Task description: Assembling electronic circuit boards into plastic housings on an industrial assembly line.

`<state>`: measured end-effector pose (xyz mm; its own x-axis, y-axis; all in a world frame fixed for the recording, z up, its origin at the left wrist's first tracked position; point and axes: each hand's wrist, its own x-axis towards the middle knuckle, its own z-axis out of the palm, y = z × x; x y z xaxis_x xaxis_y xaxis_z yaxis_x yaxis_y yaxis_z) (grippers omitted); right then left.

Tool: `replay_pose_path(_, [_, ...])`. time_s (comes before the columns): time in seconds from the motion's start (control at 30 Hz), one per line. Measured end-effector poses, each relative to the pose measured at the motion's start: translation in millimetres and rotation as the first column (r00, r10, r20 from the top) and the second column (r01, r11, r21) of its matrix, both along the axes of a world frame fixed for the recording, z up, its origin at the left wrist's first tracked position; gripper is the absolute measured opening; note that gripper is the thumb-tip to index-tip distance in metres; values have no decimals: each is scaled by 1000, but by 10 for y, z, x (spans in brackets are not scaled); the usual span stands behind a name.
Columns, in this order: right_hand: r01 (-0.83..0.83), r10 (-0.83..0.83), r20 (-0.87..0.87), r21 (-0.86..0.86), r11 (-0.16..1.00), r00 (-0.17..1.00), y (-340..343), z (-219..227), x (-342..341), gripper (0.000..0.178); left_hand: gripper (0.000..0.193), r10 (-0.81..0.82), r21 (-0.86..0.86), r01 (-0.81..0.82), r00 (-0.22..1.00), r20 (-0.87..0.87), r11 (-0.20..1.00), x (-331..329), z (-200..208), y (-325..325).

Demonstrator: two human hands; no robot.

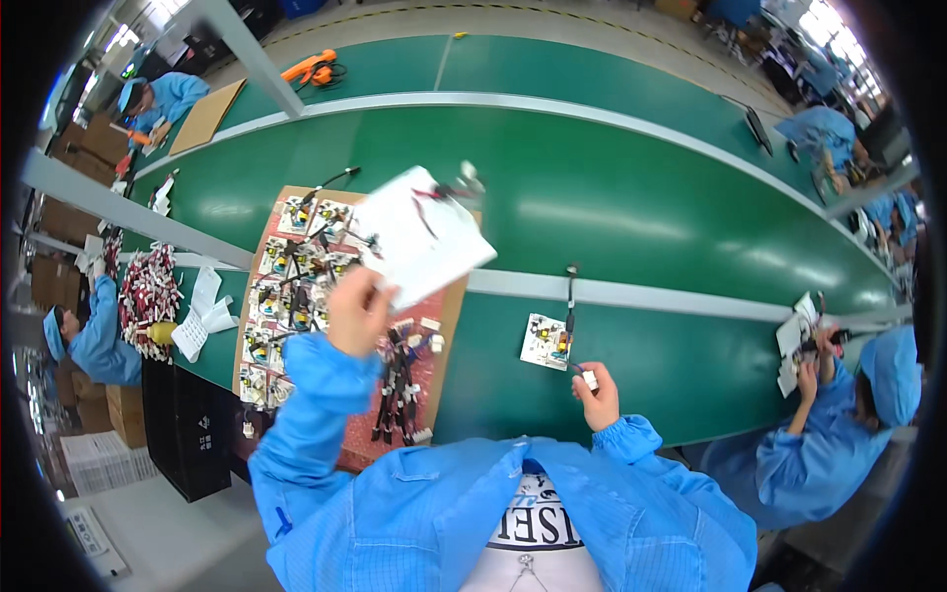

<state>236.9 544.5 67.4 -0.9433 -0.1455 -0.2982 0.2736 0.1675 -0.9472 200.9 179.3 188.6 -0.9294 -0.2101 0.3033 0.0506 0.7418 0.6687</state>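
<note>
Over the brown tray [449, 326], left hand [357, 308] raised, pinching a blurred white board [422, 235].
Right hand [597, 395] at 3 o'clock, closed on a white connector [589, 378]; its cable [570, 296] passes the small circuit board [546, 341] on the green belt [641, 217].

The left hand [357, 308] held up a white board [426, 237] over the brown tray [449, 326]. The right hand [596, 393] pinched a white connector [589, 378] beside a small circuit board [546, 341] near the green bench's [631, 212] front edge.

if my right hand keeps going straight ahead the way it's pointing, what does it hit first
Probably the small circuit board lying on the green belt, just ahead and slightly left of the right hand. The hand already pinches the white connector of that board's black cable. Depth is hard to judge.
</note>
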Motion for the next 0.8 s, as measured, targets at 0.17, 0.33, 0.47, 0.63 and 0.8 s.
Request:
replay_pose_path(0.17, [-14, 97, -202, 376, 927, 975, 510, 109, 373, 22, 16, -210, 41, 213, 976, -55, 976, 597, -488, 1278])
replay_pose_path(0.33, [142, 39, -562, 275, 951, 826, 673, 931, 76, 22, 16, -350, 40, 355, 931, -99, 934, 953, -534, 2035])
replay_pose_path(0.47, [96, 247, -691, 417, 904, 679, 748, 1040, -96, 22, 16, -507, -22, 509, 853, -122, 861, 993, -348, 2293])
replay_pose_path(0.63, [-24, 278, -682, 357, 934, 676, 1206, 1161, -51, 16, 28, -562, 144, 567, 823, -75, 811, 1039, -112, 2433])
replay_pose_path(0.8, [-16, 274, -527, 442, 897, 805, 1857, 1198, 43, 9, 32, -125, 441, 65, 986, 109, 895, 769, -880, 2125])
